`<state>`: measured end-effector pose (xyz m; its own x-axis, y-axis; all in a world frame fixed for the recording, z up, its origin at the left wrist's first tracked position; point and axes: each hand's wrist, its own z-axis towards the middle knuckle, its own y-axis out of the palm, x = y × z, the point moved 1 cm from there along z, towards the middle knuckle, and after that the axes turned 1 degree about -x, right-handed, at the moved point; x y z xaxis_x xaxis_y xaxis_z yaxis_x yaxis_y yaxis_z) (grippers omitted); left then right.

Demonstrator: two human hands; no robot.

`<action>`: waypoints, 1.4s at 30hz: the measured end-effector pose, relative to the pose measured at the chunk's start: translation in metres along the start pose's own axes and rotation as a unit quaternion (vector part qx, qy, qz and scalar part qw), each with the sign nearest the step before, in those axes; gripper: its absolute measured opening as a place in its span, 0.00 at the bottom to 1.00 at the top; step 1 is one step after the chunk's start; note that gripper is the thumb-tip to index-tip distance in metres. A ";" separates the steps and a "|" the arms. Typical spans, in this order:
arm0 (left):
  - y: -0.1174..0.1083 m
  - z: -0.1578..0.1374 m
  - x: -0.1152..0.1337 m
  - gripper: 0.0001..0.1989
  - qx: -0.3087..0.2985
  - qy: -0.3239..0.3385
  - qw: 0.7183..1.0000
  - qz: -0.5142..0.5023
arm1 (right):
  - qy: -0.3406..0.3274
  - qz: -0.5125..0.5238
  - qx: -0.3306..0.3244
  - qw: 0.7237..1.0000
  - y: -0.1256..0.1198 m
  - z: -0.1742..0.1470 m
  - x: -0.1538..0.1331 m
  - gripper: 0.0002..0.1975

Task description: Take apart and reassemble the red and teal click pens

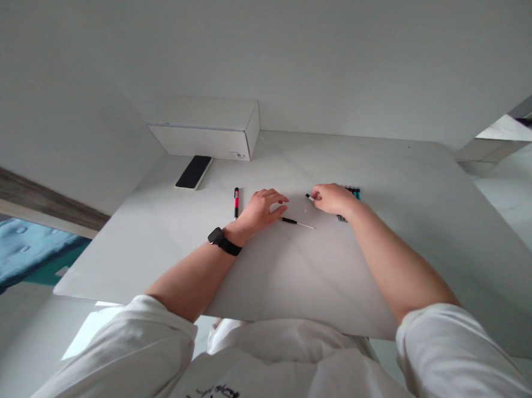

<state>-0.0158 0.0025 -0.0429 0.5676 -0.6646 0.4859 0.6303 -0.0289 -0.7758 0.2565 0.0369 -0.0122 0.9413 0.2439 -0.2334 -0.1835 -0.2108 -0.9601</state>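
My left hand [261,211] rests low over the table, thumb and fingers apart, with nothing visible between them. Just beside its thumb lies a thin screwdriver [290,221] with a black handle and a pale shaft pointing right. My right hand [332,199] is closed in a pinch on a small black-tipped piece [309,196], too small to name more exactly. Partly hidden beneath the right hand and wrist is a row of black and teal items [354,193]. A red and black pen-like tool [236,202] lies left of my left hand.
A long white box [197,142] stands at the back left against the wall. In front of it lies a phone [194,172] with a dark screen. The white table [288,284] ends close to my body. A blue cushion [19,253] is off to the left.
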 end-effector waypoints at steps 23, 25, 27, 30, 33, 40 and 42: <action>-0.001 0.001 -0.002 0.05 0.047 -0.049 0.996 -0.052 | -0.194 0.216 0.133 0.948 -0.016 -0.028 -0.066 0.16; -0.001 0.002 -0.003 0.07 0.049 -0.081 0.993 -0.074 | -0.168 0.257 0.150 0.940 -0.024 -0.028 -0.060 0.20; -0.001 0.002 -0.006 0.09 0.060 -0.113 0.987 -0.098 | -0.132 0.270 0.164 0.940 -0.029 -0.025 -0.049 0.23; 0.001 0.003 -0.012 0.10 0.090 -0.141 0.976 -0.138 | -0.104 0.209 0.124 0.964 -0.028 -0.018 -0.030 0.17; 0.003 0.004 -0.016 0.11 0.090 -0.152 0.967 -0.186 | -0.100 0.135 0.022 0.986 -0.016 -0.011 -0.016 0.11; 0.009 0.005 -0.019 0.14 0.082 -0.154 0.925 -0.338 | -0.119 0.055 -0.081 0.988 0.004 -0.005 -0.016 0.05; 0.009 0.005 -0.018 0.14 0.083 -0.156 0.919 -0.353 | -0.118 0.055 -0.067 0.989 0.003 -0.004 -0.016 0.06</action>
<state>-0.0179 0.0178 -0.0572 0.0936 -0.2758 0.9567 0.9573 -0.2391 -0.1625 0.2417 0.0280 -0.0108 0.8223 0.4232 -0.3803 -0.2274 -0.3683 -0.9015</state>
